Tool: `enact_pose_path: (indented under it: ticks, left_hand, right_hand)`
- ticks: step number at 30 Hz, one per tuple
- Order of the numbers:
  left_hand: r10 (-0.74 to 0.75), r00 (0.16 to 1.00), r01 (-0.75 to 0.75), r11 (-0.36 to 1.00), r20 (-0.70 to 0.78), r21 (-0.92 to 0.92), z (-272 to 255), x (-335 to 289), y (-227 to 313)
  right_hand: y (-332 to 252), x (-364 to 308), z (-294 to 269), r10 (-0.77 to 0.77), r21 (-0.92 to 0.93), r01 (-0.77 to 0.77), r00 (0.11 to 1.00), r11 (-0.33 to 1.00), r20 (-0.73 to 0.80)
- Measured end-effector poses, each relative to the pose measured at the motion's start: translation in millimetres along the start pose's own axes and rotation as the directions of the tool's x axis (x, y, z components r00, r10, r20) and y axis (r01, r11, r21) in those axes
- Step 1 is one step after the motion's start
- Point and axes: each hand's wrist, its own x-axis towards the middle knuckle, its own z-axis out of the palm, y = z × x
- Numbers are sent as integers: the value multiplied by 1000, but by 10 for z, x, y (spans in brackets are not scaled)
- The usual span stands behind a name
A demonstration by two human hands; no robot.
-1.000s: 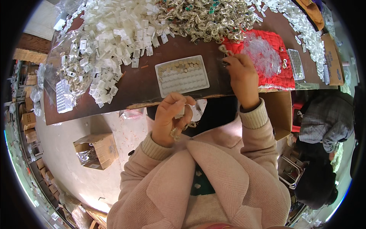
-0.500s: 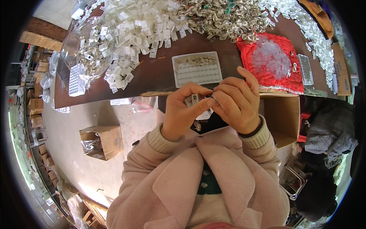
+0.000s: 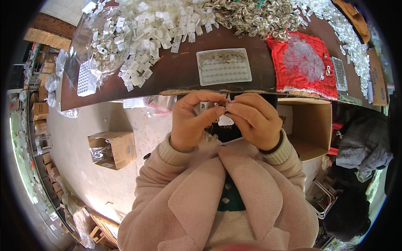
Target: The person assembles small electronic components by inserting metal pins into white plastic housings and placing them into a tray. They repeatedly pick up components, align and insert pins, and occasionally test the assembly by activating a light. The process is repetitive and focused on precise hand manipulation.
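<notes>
Just in front of the table edge, my two hands meet at the fingertips. My left hand (image 3: 187,121) is closed, its thumb and index finger pinched together. A small pale plastic piece with a dark spot (image 3: 204,106) shows inside its curled fingers. My right hand (image 3: 260,121) pinches at the same place; its fingertips hide what they grip. A white tag-like piece (image 3: 226,120) shows below the fingertips, and a shiny bit (image 3: 211,137) hangs under the left hand. Beyond them on the table lies a white dimpled tray (image 3: 224,77), with small round metallic pieces in its far rows.
A heap of translucent plastic pieces (image 3: 146,29) and a pile of shiny metal pieces (image 3: 255,19) cover the table's far side. A red cloth (image 3: 282,67) bears clear plastic bits. Open cardboard boxes stand below, one at right (image 3: 312,125), one at left (image 3: 121,148).
Both hands have come slightly lower and nearer my body. The right hand's raised index finger has come down beside its other fingers. The table has shifted a little in view.
</notes>
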Motion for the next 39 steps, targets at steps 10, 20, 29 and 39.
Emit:
enact_pose_path:
  ticks: [10, 20, 29, 39]
  left_hand:
    - [160, 987, -156, 925, 17, 346, -45, -43, 73]
    - [366, 917, -387, 722, 157, 574, -45, -52, 68]
    - [341, 940, -312, 878, -15, 362, -115, -45, -46]
    - [146, 973, -85, 946, -177, 314, -292, -12, 8]
  right_hand:
    - [-166, 27, -81, 366, 165, -388, 919, 907, 148]
    - [-146, 39, 43, 314, 54, -314, 949, 948, 8]
    - [-110, 6, 190, 460, 341, -426, 888, 838, -20]
    - [-111, 77, 307, 274, 3, -275, 960, 962, 54]
